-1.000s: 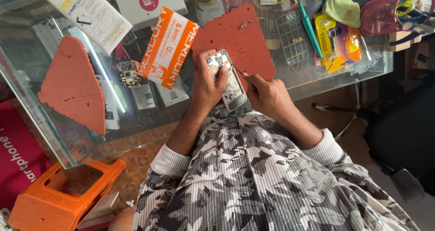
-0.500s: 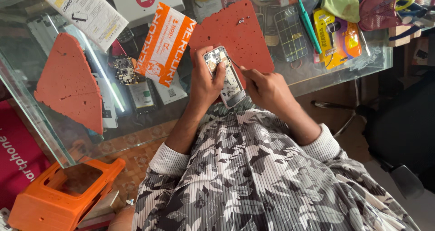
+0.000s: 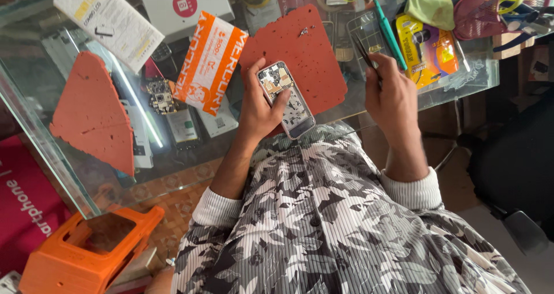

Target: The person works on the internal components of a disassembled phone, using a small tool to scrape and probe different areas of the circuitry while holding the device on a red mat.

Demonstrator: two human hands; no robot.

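Two hands work over a glass worktop [image 3: 69,173] where two red-orange rubber mats lie: a squarish one [image 3: 314,57] and, far to its left, a triangular one [image 3: 95,112]. The left hand [image 3: 259,109], fingers curled and thumb across the front, clasps one opened phone [image 3: 285,98] with its metal innards bare, at the squarish mat's near edge. The right hand [image 3: 392,95], raised just right of that mat, pinches slim dark tweezers [image 3: 365,53]. One orange-and-white packet [image 3: 210,69] rests just left of the mat.
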